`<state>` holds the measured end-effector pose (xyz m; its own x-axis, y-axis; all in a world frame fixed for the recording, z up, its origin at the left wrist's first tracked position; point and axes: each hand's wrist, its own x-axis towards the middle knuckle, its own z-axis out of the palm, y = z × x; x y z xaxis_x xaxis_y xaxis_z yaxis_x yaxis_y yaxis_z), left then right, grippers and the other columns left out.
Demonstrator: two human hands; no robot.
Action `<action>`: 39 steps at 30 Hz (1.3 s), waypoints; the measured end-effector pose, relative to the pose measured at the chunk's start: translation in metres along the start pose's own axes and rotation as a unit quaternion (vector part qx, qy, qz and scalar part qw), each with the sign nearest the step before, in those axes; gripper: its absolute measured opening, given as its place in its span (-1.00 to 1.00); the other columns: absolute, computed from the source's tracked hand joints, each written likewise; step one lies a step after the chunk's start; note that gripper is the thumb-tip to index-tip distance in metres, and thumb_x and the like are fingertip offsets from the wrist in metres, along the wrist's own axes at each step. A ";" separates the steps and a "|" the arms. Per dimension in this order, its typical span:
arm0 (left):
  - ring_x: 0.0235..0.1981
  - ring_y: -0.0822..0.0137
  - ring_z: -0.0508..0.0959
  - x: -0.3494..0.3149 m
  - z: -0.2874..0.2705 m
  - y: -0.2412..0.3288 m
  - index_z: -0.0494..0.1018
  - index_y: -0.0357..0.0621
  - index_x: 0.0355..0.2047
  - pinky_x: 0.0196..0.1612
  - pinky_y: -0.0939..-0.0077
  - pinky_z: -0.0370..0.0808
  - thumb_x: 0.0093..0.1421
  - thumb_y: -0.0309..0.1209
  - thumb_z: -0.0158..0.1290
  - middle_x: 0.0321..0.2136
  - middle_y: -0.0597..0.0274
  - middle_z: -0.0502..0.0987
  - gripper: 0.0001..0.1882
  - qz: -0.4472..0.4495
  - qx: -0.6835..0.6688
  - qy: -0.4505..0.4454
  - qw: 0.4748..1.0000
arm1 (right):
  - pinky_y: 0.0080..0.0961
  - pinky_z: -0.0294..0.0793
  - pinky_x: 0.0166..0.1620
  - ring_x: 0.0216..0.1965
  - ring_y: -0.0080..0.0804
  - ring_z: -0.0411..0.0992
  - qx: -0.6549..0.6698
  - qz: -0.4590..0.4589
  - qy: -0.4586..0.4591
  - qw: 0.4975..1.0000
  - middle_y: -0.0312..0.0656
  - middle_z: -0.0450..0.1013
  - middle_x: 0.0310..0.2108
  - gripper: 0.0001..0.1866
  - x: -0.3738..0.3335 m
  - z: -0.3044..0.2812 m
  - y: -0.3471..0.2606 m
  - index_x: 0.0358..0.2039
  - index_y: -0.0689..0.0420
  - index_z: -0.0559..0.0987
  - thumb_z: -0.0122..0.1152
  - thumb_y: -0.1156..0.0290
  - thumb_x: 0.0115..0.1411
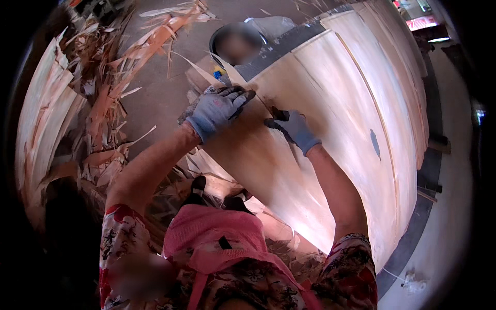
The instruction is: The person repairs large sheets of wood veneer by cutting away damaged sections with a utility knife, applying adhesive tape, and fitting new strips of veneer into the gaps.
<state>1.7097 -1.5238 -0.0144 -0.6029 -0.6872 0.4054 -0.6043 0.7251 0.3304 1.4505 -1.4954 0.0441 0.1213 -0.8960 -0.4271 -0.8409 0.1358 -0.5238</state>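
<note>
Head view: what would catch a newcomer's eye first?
The broad, pale wood sheets sweeping across the centre and right. Next, the gloved left hand and right hand, near mid-picture at the sheets. Then the torn, reddish wood strips littering the upper left.

A dark grey support [419, 227] is almost wholly covered by broad, pale wood sheets [336, 103], laid overlapping so that only its border is left exposed along the far and right edges. The upper sheet is marked by a small blue-grey patch [375, 144]. The brownish floor [155, 95] is strewn with torn, reddish wood strips [150, 42], heaped most thickly toward the left.
</note>
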 end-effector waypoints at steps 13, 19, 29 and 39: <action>-0.38 -0.07 0.60 0.013 -0.026 -0.028 0.05 0.30 0.38 -0.33 0.15 0.54 0.19 -0.46 0.03 -0.27 0.04 0.60 -0.23 -0.044 0.013 -0.165 0.985 | -0.12 0.50 -0.25 -0.29 0.07 0.51 -0.062 -0.144 0.119 0.981 0.06 0.52 -0.28 -0.76 -0.061 0.025 -0.037 -0.17 0.16 0.52 0.20 0.32 0.20; -0.30 -0.08 0.59 0.016 -0.042 -0.017 0.06 0.13 0.37 -0.20 0.09 0.50 0.11 -0.50 0.02 -0.31 -0.06 0.59 -0.21 -0.044 0.005 -0.221 0.974 | -0.08 0.52 -0.29 -0.30 0.07 0.51 -0.143 -0.207 0.208 0.945 0.03 0.52 -0.32 -0.76 -0.036 0.054 -0.047 -0.07 0.03 0.52 0.08 0.33 0.25; -0.27 -0.04 0.63 0.004 -0.036 -0.022 -0.04 0.17 0.40 -0.21 0.13 0.59 0.01 -0.53 0.17 -0.21 -0.04 0.59 -0.03 -0.035 -0.020 -0.173 0.984 | -0.12 0.54 -0.37 -0.38 -0.06 0.54 -0.258 -0.158 0.150 0.941 -0.05 0.51 -0.36 -0.60 -0.024 0.068 -0.064 0.12 -0.12 0.47 -0.01 0.36 0.27; -0.17 -0.03 0.61 0.010 -0.040 -0.015 -0.03 0.11 0.40 -0.09 0.18 0.55 0.07 -0.52 0.11 -0.15 -0.06 0.58 -0.09 -0.049 -0.053 -0.193 0.978 | -0.20 0.54 -0.37 -0.42 -0.08 0.52 -0.290 -0.209 0.181 0.916 -0.11 0.50 -0.37 -0.54 -0.002 0.079 -0.061 0.15 -0.18 0.46 0.05 0.40 0.22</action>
<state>1.7331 -1.5397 0.0188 -0.7095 -0.7044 0.0215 -0.6236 0.6417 0.4465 1.5428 -1.4690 0.0185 0.4024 -0.9142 0.0481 -0.9123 -0.4048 -0.0614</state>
